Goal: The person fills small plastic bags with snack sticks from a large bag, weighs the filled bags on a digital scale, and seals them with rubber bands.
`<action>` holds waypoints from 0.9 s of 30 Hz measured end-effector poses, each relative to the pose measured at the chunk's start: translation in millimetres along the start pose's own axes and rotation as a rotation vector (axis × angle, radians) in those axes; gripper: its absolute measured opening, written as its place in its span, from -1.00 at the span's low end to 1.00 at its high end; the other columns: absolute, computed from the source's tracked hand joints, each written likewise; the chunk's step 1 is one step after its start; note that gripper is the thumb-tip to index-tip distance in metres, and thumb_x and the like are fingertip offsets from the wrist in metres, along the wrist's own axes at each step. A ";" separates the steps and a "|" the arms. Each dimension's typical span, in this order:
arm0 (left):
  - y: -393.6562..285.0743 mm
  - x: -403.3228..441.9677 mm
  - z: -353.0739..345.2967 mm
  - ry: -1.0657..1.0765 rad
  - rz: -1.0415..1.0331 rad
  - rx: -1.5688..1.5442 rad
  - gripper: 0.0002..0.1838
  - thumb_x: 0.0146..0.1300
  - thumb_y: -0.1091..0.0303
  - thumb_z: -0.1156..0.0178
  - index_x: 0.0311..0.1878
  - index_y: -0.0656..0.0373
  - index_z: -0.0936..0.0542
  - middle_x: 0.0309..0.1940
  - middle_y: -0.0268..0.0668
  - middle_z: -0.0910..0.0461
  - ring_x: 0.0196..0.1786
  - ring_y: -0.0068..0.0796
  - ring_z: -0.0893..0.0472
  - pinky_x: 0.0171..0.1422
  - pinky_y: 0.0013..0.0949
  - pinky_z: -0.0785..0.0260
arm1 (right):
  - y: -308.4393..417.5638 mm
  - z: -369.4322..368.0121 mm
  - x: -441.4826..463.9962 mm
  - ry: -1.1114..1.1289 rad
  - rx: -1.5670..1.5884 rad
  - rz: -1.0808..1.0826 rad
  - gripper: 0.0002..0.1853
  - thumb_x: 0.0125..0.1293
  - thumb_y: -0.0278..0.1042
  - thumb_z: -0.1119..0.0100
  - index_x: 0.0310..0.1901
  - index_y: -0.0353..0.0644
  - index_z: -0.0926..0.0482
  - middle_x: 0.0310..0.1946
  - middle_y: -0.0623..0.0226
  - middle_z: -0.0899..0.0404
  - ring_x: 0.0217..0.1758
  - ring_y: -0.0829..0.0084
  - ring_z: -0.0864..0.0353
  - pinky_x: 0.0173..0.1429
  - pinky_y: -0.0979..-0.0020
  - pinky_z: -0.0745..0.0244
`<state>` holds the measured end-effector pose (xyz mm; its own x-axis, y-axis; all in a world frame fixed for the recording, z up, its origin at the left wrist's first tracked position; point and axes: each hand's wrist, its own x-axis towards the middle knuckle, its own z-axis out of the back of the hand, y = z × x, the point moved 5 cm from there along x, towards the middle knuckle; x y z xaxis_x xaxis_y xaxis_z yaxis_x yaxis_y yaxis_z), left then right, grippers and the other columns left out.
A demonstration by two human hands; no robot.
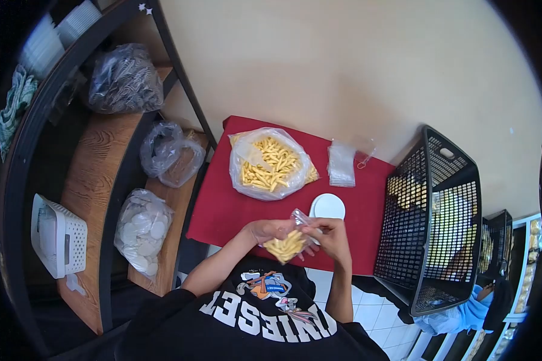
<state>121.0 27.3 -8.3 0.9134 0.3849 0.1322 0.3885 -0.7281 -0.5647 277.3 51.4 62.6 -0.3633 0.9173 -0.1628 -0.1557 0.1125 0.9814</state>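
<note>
A small clear plastic bag (285, 246) partly filled with yellow stick-shaped snacks is held in front of my chest, over the front edge of the table. My left hand (267, 229) is closed around its left side. The fingers of my right hand (329, 233) pinch its upper right part, where the plastic is gathered. Beyond my hands, a large open plastic bag (239, 157) full of the same yellow snacks stands on the red-covered table (214, 207). Right behind my right hand sits a white round-topped object (328, 206), partly hidden by it.
Flat clear bags (341, 163) lie at the table's back right. A black crate (403, 225) with packed goods stands at the right. Left, a wooden shelf (96, 156) holds bagged items and a white basket (63, 237). Another person (473, 310) is at the lower right.
</note>
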 end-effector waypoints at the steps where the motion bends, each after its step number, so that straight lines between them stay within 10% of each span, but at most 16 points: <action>1: 5.5 5.4 -2.8 -0.043 0.032 0.028 0.04 0.21 0.03 -0.47 0.60 0.18 -0.08 0.47 0.21 -0.31 0.44 0.06 -0.48 0.50 0.08 -0.36 | -5.8 12.8 -2.6 -0.007 0.001 -0.004 -0.92 0.25 -0.54 -0.44 -0.31 -0.40 -0.77 -0.20 0.08 -0.80 -0.13 0.37 -0.76 0.02 0.33 -0.65; 12: 2.2 -52.1 24.9 -0.881 0.093 0.342 -0.53 0.58 0.20 -0.14 0.41 0.22 -0.38 0.18 0.02 -0.61 0.20 -0.23 -0.66 0.26 -0.17 -0.58 | -124.4 138.2 27.4 -0.649 0.192 0.095 -0.66 0.26 -0.55 -0.46 0.04 -0.46 -0.62 -0.19 0.13 -0.72 -0.18 0.39 -0.74 -0.03 0.44 -0.67; 27: -11.6 -98.3 12.8 -1.121 -0.082 0.404 -0.58 0.58 0.18 -0.15 0.33 0.22 -0.44 0.13 -0.04 -0.63 0.16 -0.26 -0.67 0.21 -0.24 -0.57 | -161.8 165.5 -38.8 -0.902 0.211 -0.077 -0.69 0.48 -0.31 -0.31 0.11 -0.34 -0.60 -0.25 0.27 -0.72 -0.27 0.54 -0.68 -0.19 0.53 -0.62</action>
<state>25.2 5.2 -25.2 0.1948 0.8488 -0.4914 0.1917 -0.5243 -0.8296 468.7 60.8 -73.0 0.5063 0.8446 -0.1738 0.0524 0.1711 0.9839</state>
